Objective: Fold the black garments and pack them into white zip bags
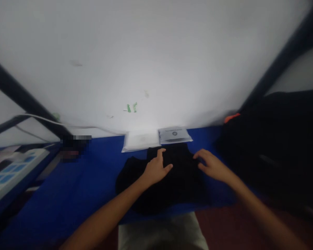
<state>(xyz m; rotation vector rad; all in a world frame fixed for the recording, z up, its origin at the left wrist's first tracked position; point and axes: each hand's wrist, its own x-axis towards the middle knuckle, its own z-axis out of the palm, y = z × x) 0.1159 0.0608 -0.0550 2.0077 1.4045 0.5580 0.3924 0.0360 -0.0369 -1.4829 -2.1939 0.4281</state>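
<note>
A black cloth item (177, 184) lies spread on the blue table cover (94, 177) in front of me. My left hand (158, 168) rests over its upper left part, with thumb and index finger apart and nothing visible between them. At the cloth's upper right edge is my right hand (210, 165), its thumb and fingers apart, the fingertips at or just over the edge. Just behind the cloth lie a white plastic packet (142, 139) and a greyish packet with a dark round mark (174, 135).
A big dark heap (273, 149) fills the right side, with an orange piece (231, 118) at its top. On the left are a white tray with blue compartments (18, 170) and a pixelated dark object (73, 147). A white cable (88, 127) runs along the wall.
</note>
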